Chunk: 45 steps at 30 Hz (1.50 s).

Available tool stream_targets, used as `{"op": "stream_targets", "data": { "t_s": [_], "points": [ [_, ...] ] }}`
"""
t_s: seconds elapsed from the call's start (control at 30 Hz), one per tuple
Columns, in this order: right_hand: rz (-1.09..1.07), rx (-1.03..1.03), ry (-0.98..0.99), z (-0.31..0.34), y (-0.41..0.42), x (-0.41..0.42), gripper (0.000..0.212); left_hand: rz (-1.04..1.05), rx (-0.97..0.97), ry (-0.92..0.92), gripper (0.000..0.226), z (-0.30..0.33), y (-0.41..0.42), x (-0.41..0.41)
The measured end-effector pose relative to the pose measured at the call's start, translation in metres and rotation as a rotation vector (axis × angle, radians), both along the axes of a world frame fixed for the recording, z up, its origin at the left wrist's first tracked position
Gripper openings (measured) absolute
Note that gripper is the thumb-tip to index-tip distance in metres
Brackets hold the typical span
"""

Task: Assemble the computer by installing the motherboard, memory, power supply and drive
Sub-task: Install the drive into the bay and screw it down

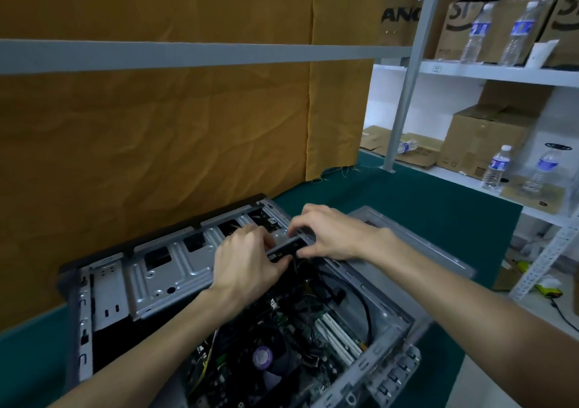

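An open grey computer case (pixel 163 279) lies on its side on the green mat. Inside it sits the motherboard (pixel 313 338) with a black cooler fan (pixel 266 360) and white slots. My left hand (pixel 247 263) and my right hand (pixel 326 235) both grip a slim dark drive (pixel 286 248) over the metal drive bay at the case's far end. The left hand holds its near end, the right hand pinches its far end. Black cables (pixel 360 301) run below the drive. Most of the drive is hidden by my fingers.
The case's side panel (pixel 432 244) lies to the right of the case on the green mat (pixel 407 194). An orange cloth (pixel 156 125) hangs behind. White shelving (pixel 501 75) on the right holds cardboard boxes and several water bottles. A yellow tool (pixel 548 290) lies on the floor.
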State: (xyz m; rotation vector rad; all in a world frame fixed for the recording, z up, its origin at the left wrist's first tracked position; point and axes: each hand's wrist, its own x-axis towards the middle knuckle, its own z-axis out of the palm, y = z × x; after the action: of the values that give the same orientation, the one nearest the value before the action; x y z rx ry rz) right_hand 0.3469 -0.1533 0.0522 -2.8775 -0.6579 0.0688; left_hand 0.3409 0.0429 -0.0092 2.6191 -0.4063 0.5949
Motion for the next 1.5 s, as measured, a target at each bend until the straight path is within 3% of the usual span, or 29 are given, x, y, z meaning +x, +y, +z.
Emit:
{"op": "stream_targets", "data": {
  "t_s": [0.2, 0.57, 1.33, 1.5],
  "points": [
    [0.023, -0.099, -0.084, -0.003, 0.006, -0.001, 0.039, 0.050, 0.035, -0.021, 0.035, 0.002, -0.003, -0.003],
    [-0.012, -0.092, -0.158, -0.009, 0.010, -0.011, 0.036, 0.085, 0.048, -0.031, 0.034, 0.002, -0.007, -0.007],
    [-0.026, -0.111, -0.152, -0.004, 0.013, -0.004, 0.041, 0.200, 0.099, -0.037, 0.034, 0.007, -0.018, -0.016],
    [-0.026, -0.054, -0.129, -0.011, 0.003, -0.013, 0.046, 0.172, 0.032, 0.022, 0.036, 0.008, -0.020, -0.022]
  ]
}}
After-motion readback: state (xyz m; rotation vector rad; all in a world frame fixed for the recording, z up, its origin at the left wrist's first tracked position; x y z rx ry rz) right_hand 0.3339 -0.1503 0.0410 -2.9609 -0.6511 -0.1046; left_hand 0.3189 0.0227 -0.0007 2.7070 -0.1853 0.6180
